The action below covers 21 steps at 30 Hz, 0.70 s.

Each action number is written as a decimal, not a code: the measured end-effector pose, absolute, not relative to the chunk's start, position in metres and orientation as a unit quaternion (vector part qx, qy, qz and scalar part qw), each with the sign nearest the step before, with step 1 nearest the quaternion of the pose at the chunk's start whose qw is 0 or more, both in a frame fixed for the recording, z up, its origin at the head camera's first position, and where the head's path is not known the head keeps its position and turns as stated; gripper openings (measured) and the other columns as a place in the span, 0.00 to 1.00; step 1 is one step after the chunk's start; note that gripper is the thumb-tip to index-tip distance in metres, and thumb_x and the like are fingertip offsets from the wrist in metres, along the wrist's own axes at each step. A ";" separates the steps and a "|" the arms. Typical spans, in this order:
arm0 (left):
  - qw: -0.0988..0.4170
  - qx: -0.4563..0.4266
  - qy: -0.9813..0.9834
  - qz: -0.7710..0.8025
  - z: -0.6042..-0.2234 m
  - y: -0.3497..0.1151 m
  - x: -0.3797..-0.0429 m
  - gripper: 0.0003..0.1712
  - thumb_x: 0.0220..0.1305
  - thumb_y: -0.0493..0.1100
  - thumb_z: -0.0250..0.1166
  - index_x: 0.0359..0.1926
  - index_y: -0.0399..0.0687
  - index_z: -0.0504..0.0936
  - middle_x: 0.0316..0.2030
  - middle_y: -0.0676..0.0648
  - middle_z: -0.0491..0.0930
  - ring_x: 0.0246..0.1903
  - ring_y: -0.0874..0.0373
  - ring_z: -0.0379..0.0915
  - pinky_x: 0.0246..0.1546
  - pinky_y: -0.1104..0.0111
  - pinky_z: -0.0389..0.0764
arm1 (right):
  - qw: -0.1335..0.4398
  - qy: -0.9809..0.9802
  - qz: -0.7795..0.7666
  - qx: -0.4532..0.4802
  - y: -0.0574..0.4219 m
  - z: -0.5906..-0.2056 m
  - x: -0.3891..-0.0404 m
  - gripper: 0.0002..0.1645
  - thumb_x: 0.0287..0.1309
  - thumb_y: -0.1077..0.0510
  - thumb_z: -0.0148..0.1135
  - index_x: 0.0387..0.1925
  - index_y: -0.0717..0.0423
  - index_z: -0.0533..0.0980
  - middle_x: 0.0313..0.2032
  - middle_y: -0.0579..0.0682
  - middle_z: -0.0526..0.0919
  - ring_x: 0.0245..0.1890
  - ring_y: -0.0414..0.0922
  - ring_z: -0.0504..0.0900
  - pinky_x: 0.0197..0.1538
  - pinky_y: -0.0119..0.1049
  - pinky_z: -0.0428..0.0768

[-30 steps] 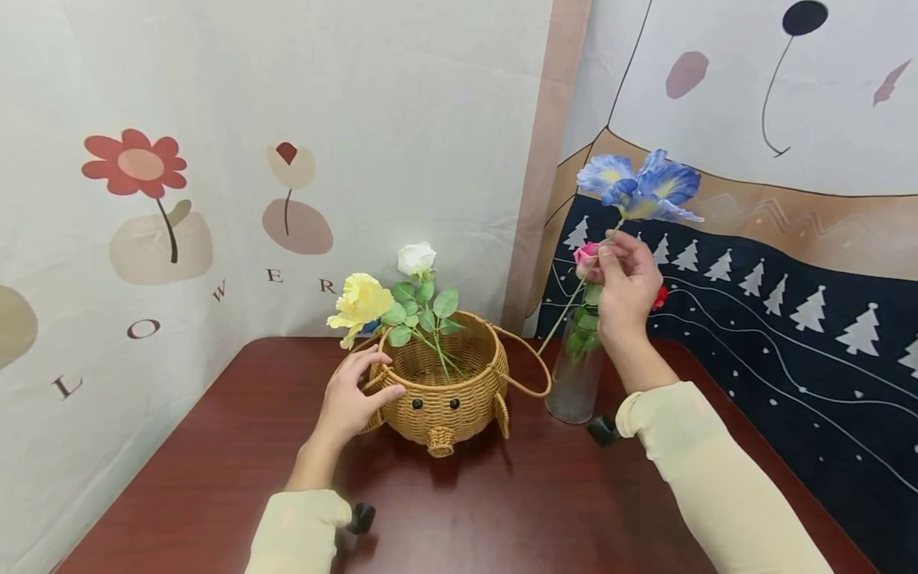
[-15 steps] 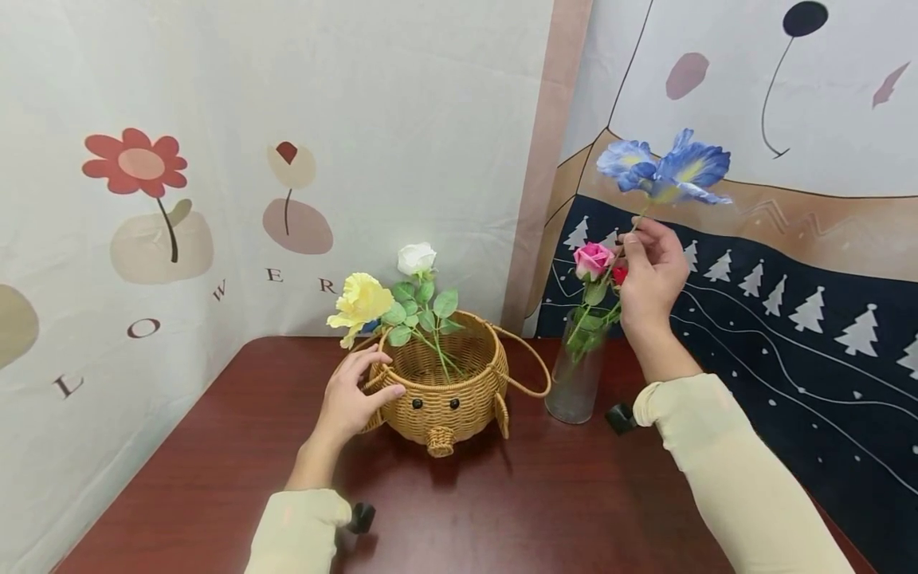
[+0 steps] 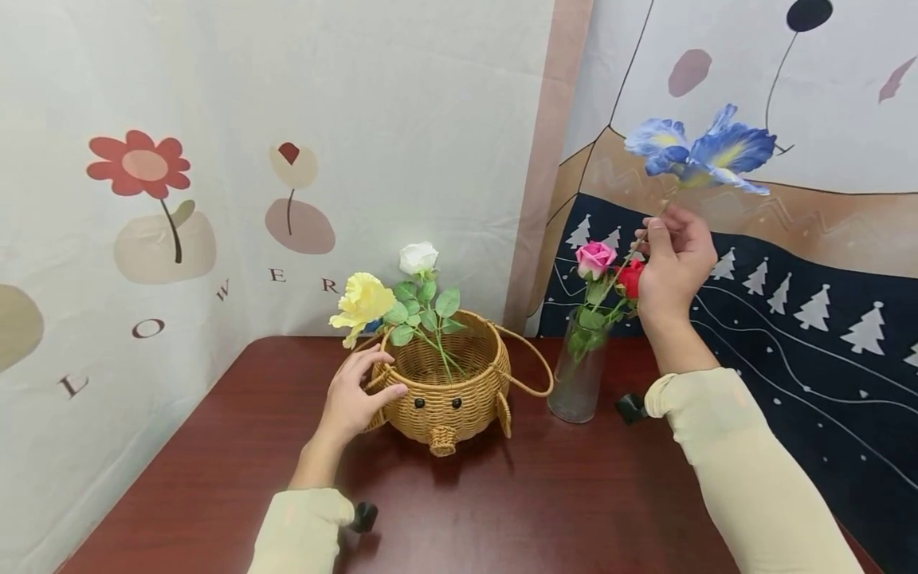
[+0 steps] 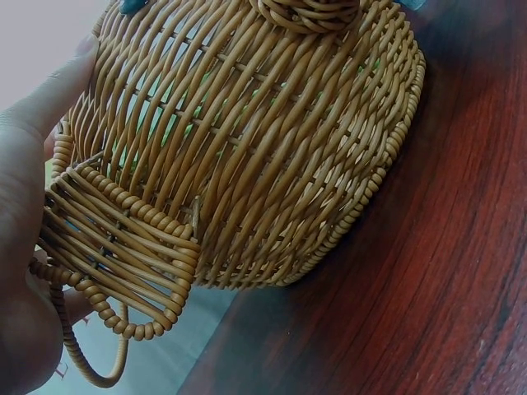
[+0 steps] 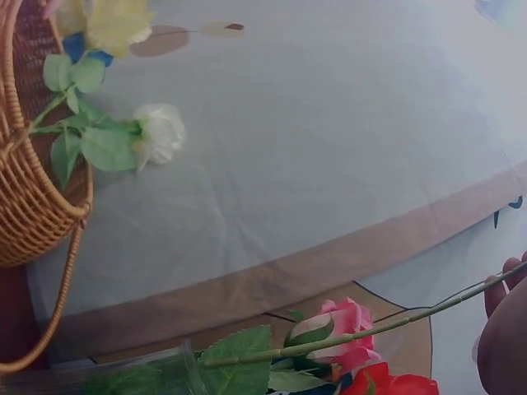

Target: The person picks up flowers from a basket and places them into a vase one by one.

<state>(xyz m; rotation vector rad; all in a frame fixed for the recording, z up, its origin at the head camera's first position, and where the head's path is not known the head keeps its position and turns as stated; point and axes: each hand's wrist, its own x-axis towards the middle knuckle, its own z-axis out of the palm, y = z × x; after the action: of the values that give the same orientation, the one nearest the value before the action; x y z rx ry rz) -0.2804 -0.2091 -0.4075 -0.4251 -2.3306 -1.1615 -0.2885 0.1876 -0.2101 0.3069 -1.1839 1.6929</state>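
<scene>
In the head view, my right hand (image 3: 677, 267) pinches the thin green stem of a blue artificial iris (image 3: 699, 151), raised to the right. The stem (image 5: 412, 317) slants down past a pink rose (image 3: 595, 259) and a red rose (image 3: 631, 279), which stand in a glass vase (image 3: 574, 391). Whether its lower end is inside the vase mouth, I cannot tell. My left hand (image 3: 351, 395) holds the left rim of a wicker basket (image 3: 437, 410) with an animal face, thumb in front. The basket holds a white rose (image 3: 418, 259) and a yellow flower (image 3: 362, 303).
The dark red table (image 3: 466, 510) carries both basket and vase. A looped basket handle (image 3: 534, 359) sticks out towards the vase. Printed cloths hang behind, a pale one (image 3: 402, 119) and a dark one with trees (image 3: 774, 335). Something blue (image 3: 373, 325) shows behind the yellow flower.
My right hand has moved right and up with the iris, bringing its stem from left of the vase to over the vase mouth. My left hand and the basket have stayed put.
</scene>
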 end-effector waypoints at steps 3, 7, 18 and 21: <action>0.248 -0.157 -0.854 -0.430 -0.408 -0.209 -0.280 0.28 0.47 0.56 0.77 0.49 0.55 0.79 0.64 0.45 0.71 0.63 0.45 0.63 0.56 0.51 0.70 | 0.502 -0.496 0.698 0.122 0.189 -0.210 -0.288 0.08 0.60 0.68 0.63 0.41 0.59 0.80 0.33 0.57 0.82 0.30 0.47 0.82 0.37 0.29 0.81; 0.251 -0.160 -0.852 -0.431 -0.407 -0.208 -0.281 0.28 0.47 0.55 0.78 0.49 0.55 0.79 0.64 0.46 0.71 0.63 0.46 0.64 0.55 0.53 0.71 | 0.502 -0.515 0.684 0.125 0.190 -0.218 -0.290 0.07 0.61 0.68 0.62 0.41 0.60 0.80 0.34 0.60 0.83 0.30 0.47 0.82 0.37 0.29 0.81; 0.242 -0.154 -0.854 -0.433 -0.407 -0.208 -0.281 0.28 0.47 0.55 0.78 0.49 0.55 0.79 0.64 0.45 0.70 0.63 0.45 0.63 0.55 0.52 0.71 | 0.483 -0.520 0.697 0.103 0.188 -0.254 -0.298 0.09 0.58 0.75 0.60 0.41 0.68 0.78 0.28 0.51 0.80 0.25 0.45 0.81 0.31 0.29 0.80; 0.244 -0.154 -0.854 -0.432 -0.407 -0.208 -0.281 0.28 0.47 0.55 0.78 0.49 0.55 0.79 0.64 0.45 0.70 0.63 0.45 0.63 0.56 0.52 0.70 | 0.475 -0.527 0.699 0.089 0.189 -0.263 -0.300 0.09 0.58 0.75 0.60 0.41 0.70 0.78 0.27 0.49 0.79 0.25 0.42 0.80 0.30 0.28 0.80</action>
<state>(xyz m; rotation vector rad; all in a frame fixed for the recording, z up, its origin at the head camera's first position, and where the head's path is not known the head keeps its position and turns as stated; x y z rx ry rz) -0.2809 -0.2079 -0.4071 -0.4196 -2.3330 -1.1803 -0.2996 0.1888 -0.2630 0.2185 -1.2882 1.7084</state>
